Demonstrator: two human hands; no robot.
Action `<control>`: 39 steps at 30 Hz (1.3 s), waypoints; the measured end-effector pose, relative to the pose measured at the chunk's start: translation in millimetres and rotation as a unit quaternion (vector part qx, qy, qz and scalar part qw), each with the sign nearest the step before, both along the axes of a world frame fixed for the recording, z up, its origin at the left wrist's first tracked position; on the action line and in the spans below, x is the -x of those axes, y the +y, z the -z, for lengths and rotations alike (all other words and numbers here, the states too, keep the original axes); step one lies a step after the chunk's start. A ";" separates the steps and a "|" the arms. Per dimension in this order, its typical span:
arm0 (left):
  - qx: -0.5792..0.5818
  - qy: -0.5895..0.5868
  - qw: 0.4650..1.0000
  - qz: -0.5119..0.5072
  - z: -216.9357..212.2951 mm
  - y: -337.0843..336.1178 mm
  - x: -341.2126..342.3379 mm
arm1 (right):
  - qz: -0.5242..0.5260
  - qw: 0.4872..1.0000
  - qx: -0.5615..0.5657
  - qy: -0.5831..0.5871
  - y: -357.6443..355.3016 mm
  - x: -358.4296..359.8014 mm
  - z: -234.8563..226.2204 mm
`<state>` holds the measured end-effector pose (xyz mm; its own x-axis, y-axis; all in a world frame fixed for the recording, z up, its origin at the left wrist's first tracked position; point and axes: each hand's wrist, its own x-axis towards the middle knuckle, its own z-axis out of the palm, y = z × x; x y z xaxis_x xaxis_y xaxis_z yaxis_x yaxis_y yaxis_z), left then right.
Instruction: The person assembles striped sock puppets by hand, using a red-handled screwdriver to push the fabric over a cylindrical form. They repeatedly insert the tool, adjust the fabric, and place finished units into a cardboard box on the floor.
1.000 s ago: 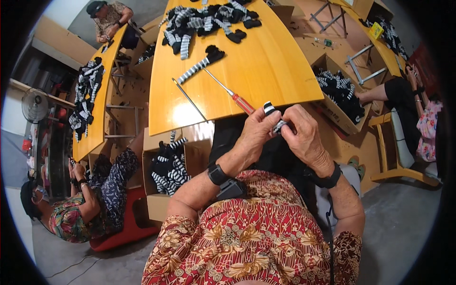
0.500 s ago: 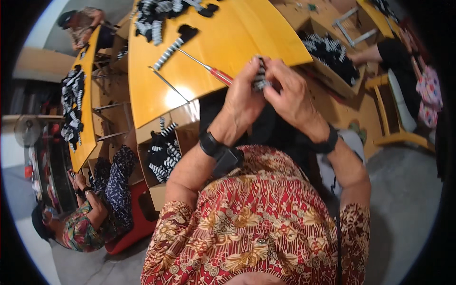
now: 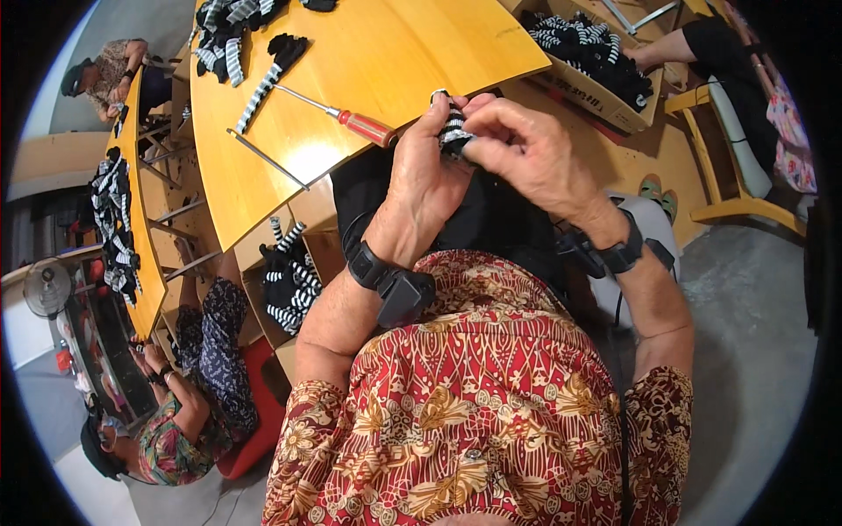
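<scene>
A small black-and-white striped knit piece, sock-like (image 3: 453,131), is held up in front of me just off the table's near edge. My left hand (image 3: 422,168) grips it between thumb and fingers, with the thumb along its left side. My right hand (image 3: 533,151) is closed at its right side, with thumb and forefinger pinching the dark lower end. Close to my left hand, a red-handled tool with a long thin metal shaft (image 3: 367,127) lies on the table. Its shaft reaches toward a striped knit piece with a black end (image 3: 263,88) lying flat.
On the yellow table (image 3: 421,53) lie a thin metal rod (image 3: 267,159) and a pile of striped knits (image 3: 230,44). Cardboard boxes of knits stand below left (image 3: 292,276) and at right (image 3: 583,66). Co-workers sit at left (image 3: 175,421), far left (image 3: 110,74) and right (image 3: 702,53).
My right hand has shifted to the lower end of the knit piece, its fingers now more curled. The view has swung, so the table appears farther left and higher.
</scene>
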<state>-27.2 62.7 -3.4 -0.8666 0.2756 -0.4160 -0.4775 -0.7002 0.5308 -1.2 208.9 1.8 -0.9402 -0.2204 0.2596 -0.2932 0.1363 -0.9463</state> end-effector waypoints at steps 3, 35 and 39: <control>-0.030 0.005 0.999 0.019 -3.5 2.2 -3.6 | -0.029 0.991 0.079 -0.105 13.0 -1.0 -0.6; 0.350 0.294 0.885 0.092 -12.2 29.3 26.5 | 0.503 0.863 -0.048 -0.008 265.1 -120.8 31.6; 0.416 0.338 0.834 0.129 -27.2 20.8 38.3 | 0.628 0.765 -0.070 -0.124 294.1 -181.9 73.8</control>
